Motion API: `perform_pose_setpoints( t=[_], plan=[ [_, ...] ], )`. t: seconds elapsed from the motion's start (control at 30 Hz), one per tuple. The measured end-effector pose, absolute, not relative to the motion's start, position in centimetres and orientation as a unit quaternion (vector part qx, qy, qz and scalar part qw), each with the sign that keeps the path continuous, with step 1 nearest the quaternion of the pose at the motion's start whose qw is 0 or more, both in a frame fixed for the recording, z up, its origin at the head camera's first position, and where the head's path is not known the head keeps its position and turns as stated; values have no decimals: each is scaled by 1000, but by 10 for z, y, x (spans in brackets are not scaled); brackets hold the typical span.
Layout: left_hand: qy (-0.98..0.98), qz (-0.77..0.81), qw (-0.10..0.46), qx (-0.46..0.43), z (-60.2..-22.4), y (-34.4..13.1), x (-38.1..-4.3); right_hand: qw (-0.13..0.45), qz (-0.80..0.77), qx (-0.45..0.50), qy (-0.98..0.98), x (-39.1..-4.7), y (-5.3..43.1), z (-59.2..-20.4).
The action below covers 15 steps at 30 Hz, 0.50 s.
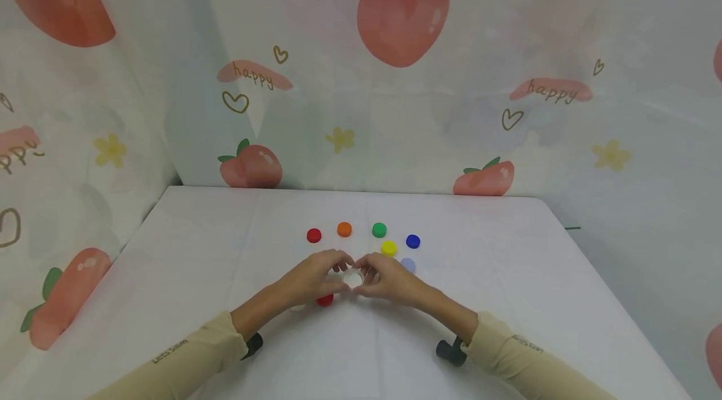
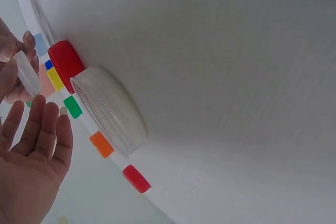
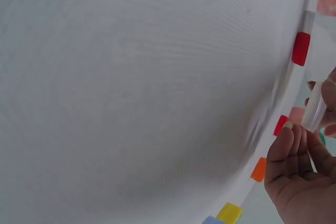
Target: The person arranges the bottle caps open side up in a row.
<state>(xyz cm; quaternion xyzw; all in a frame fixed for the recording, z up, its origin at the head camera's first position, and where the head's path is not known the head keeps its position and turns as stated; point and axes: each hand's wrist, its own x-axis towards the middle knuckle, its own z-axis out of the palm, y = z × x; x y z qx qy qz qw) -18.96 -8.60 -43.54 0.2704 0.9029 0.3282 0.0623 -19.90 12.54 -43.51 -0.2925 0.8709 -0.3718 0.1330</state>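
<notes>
In the head view, a white round cap (image 1: 353, 278) is held up between both hands, above the table. My left hand (image 1: 312, 276) grips its left edge between thumb and fingers. On the opposite edge, my right hand (image 1: 393, 279) pinches it in the same way. The left wrist view shows the white cap (image 2: 29, 74) tilted, with the left hand (image 2: 34, 156) below it. Under the left hand lie a red cap (image 2: 66, 65) and a clear ribbed cap (image 2: 110, 111), partly hidden in the head view.
Beyond the hands on the white table (image 1: 479, 249) lie a red cap (image 1: 314, 236), an orange cap (image 1: 345, 229), a green cap (image 1: 380, 230), a blue cap (image 1: 413, 241) and a yellow cap (image 1: 388, 248). A light blue cap (image 1: 408, 264) sits beside the right hand.
</notes>
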Motion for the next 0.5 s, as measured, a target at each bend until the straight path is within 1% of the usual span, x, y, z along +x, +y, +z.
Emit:
perform_pose_setpoints(
  t=[0.1,0.2,0.33,0.5],
  plan=[
    [911,306,80,267,-438,-84,-191,145,-352,-293,877,-198,124,-436],
    [914,284,82,278,-441,-84,-191,153,-335,-300,880,-196,123,-437],
    [913,273,83,293,-443,-84,-191,151,-325,-317,878,-195,122,-438],
    [911,269,102,296,-445,-83,-191,147,-313,-324,881,-193,121,-442]
  ],
)
